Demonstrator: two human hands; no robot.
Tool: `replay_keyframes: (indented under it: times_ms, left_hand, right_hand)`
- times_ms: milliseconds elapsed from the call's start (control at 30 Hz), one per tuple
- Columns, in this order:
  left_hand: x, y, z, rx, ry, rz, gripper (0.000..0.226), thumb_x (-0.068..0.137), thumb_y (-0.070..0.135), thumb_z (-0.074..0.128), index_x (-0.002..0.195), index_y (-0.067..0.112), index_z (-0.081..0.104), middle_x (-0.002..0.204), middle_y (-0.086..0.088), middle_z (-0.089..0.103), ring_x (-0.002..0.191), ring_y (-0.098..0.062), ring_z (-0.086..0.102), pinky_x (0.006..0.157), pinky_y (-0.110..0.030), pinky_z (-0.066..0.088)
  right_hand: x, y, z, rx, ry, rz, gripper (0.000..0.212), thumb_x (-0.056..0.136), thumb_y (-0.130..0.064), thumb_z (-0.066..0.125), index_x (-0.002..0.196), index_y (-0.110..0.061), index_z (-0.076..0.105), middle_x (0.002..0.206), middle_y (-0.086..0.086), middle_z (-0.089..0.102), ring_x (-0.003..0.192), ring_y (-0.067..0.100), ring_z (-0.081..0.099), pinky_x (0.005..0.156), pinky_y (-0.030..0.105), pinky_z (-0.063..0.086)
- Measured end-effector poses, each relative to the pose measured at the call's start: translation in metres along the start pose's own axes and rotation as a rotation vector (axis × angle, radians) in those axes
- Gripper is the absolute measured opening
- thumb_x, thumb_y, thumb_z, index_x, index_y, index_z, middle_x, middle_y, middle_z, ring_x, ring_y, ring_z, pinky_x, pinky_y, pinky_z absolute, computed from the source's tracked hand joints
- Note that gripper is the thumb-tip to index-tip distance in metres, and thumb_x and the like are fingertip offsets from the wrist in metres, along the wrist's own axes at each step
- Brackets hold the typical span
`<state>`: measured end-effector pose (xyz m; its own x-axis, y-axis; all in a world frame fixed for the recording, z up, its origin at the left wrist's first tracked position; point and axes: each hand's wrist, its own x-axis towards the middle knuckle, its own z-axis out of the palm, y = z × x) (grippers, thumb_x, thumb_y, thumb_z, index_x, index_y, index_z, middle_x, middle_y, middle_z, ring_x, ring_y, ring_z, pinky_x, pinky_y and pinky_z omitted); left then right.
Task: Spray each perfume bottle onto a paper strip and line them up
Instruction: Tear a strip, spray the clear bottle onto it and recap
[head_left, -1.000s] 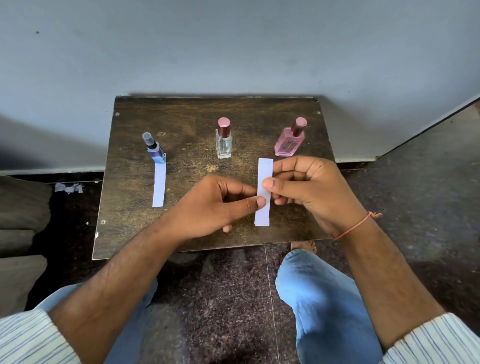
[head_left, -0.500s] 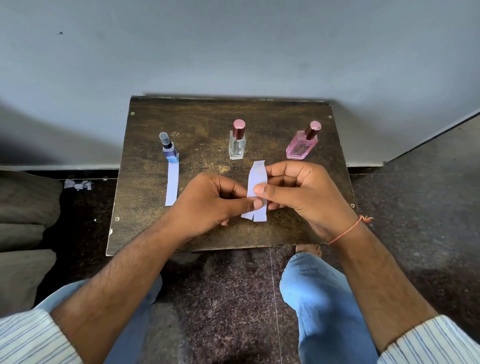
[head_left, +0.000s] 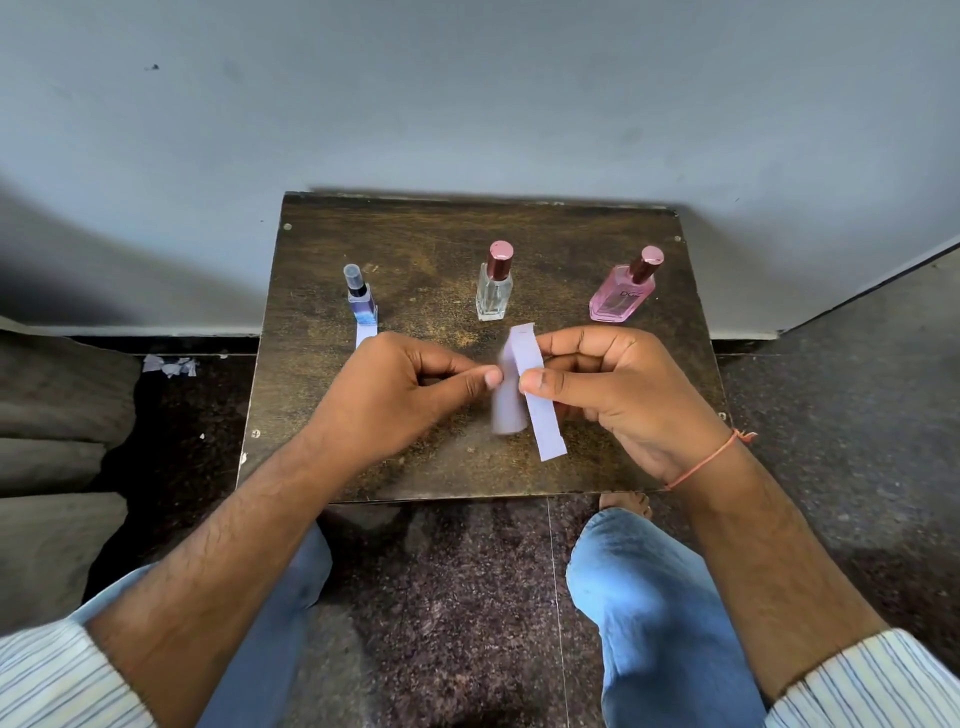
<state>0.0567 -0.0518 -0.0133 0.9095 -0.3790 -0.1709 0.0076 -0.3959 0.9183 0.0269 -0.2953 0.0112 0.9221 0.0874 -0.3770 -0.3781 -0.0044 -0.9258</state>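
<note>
Three perfume bottles stand in a row on the dark wooden table (head_left: 415, 234): a slim blue bottle (head_left: 360, 299) at left, a clear bottle (head_left: 494, 283) with a maroon cap in the middle, a pink bottle (head_left: 623, 293) at right. A white paper strip (head_left: 365, 333) lies in front of the blue bottle, mostly hidden by my left hand (head_left: 395, 395). Both hands pinch white strips above the table's middle. My right hand (head_left: 608, 395) holds a sharp strip (head_left: 537, 410). A second, blurred strip (head_left: 506, 410) hangs at my left fingertips.
The table stands against a grey wall (head_left: 467, 93). Torn paper scraps (head_left: 169, 365) lie on the dark stone floor to the left. My knees in blue jeans (head_left: 649, 597) sit below the table's front edge, with a bare foot (head_left: 626, 503) under it.
One strip held between both hands has parted into two, the left one blurred with motion. The view shifted so the table sits further right.
</note>
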Motion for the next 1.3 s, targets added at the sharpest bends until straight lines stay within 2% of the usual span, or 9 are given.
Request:
replay_keyframes:
  times_ms: [133, 167, 200, 233, 333, 467, 600, 933, 1300]
  left_hand:
    - [-0.006, 0.0, 0.004, 0.104, 0.084, 0.095, 0.037, 0.091, 0.041, 0.085, 0.127, 0.037, 0.081, 0.098, 0.03, 0.081, 0.088, 0.006, 0.079, 0.094, -0.016, 0.06]
    - [-0.007, 0.0, 0.005, 0.143, 0.111, 0.118, 0.038, 0.092, 0.037, 0.086, 0.13, 0.038, 0.079, 0.088, 0.036, 0.077, 0.104, -0.012, 0.043, 0.063, -0.038, 0.05]
    - [-0.008, 0.0, 0.005, 0.188, 0.135, 0.144, 0.039, 0.093, 0.035, 0.085, 0.131, 0.04, 0.078, 0.076, 0.037, 0.073, 0.054, 0.008, 0.035, 0.05, -0.02, 0.044]
    - [-0.007, 0.0, 0.005, 0.215, 0.155, 0.167, 0.039, 0.093, 0.035, 0.084, 0.13, 0.043, 0.077, 0.071, 0.033, 0.071, 0.049, 0.001, 0.037, 0.047, -0.021, 0.04]
    - [-0.005, -0.002, 0.003, 0.194, 0.179, 0.248, 0.031, 0.096, 0.033, 0.081, 0.127, 0.039, 0.08, 0.103, 0.023, 0.082, 0.057, 0.003, 0.058, 0.057, -0.022, 0.052]
    - [-0.004, 0.003, 0.003, 0.145, 0.175, 0.329, 0.022, 0.1, 0.027, 0.076, 0.121, 0.028, 0.083, 0.121, 0.016, 0.081, 0.111, 0.004, 0.076, 0.092, -0.035, 0.066]
    - [-0.004, 0.002, 0.004, 0.168, 0.171, 0.347, 0.021, 0.101, 0.023, 0.078, 0.12, 0.029, 0.084, 0.121, 0.019, 0.08, 0.113, 0.005, 0.075, 0.093, -0.036, 0.065]
    - [-0.004, 0.003, 0.009, 0.314, 0.195, 0.412, 0.019, 0.102, 0.032, 0.076, 0.119, 0.031, 0.084, 0.12, 0.02, 0.08, 0.109, 0.003, 0.076, 0.081, -0.035, 0.067]
    - [0.0, 0.006, 0.018, 0.357, 0.229, 0.414, 0.021, 0.1, 0.02, 0.079, 0.117, 0.031, 0.085, 0.115, 0.021, 0.081, 0.103, 0.003, 0.077, 0.077, -0.031, 0.066]
  right_hand:
    - [0.0, 0.001, 0.008, -0.033, -0.048, 0.028, 0.027, 0.086, 0.002, 0.083, 0.11, -0.01, 0.083, 0.1, 0.015, 0.084, 0.09, 0.025, 0.076, 0.082, 0.039, 0.058]
    - [0.0, 0.001, 0.01, -0.042, -0.058, 0.034, 0.027, 0.086, 0.003, 0.083, 0.111, -0.01, 0.083, 0.102, 0.017, 0.084, 0.091, 0.027, 0.075, 0.084, 0.041, 0.057]
    - [0.0, 0.001, 0.012, -0.047, -0.062, 0.042, 0.028, 0.086, 0.003, 0.083, 0.11, -0.011, 0.083, 0.1, 0.017, 0.084, 0.088, 0.025, 0.075, 0.083, 0.04, 0.056]
    - [0.0, 0.0, 0.013, -0.047, -0.065, 0.05, 0.029, 0.086, 0.004, 0.083, 0.109, -0.012, 0.083, 0.095, 0.013, 0.084, 0.084, 0.021, 0.075, 0.079, 0.037, 0.056]
    - [0.0, -0.002, 0.016, -0.044, -0.097, 0.08, 0.029, 0.086, 0.004, 0.082, 0.108, -0.015, 0.083, 0.084, 0.003, 0.083, 0.073, 0.011, 0.073, 0.065, 0.023, 0.054]
    - [-0.002, -0.003, 0.02, -0.018, -0.087, 0.104, 0.021, 0.089, -0.002, 0.082, 0.105, -0.015, 0.083, 0.088, 0.007, 0.084, 0.076, 0.016, 0.075, 0.063, 0.027, 0.06]
    - [-0.002, -0.005, 0.023, 0.03, -0.04, 0.136, 0.008, 0.095, -0.014, 0.078, 0.101, -0.011, 0.082, 0.086, 0.007, 0.082, 0.068, 0.015, 0.072, 0.061, 0.029, 0.064]
    - [-0.005, -0.008, 0.024, 0.097, 0.016, 0.245, 0.004, 0.095, -0.007, 0.078, 0.093, -0.003, 0.078, 0.067, 0.002, 0.075, 0.054, 0.007, 0.066, 0.051, 0.02, 0.057]
    - [-0.009, -0.009, 0.017, 0.212, 0.019, 0.272, 0.002, 0.087, -0.008, 0.082, 0.088, -0.006, 0.081, 0.078, 0.01, 0.079, 0.062, 0.014, 0.072, 0.062, 0.029, 0.062]
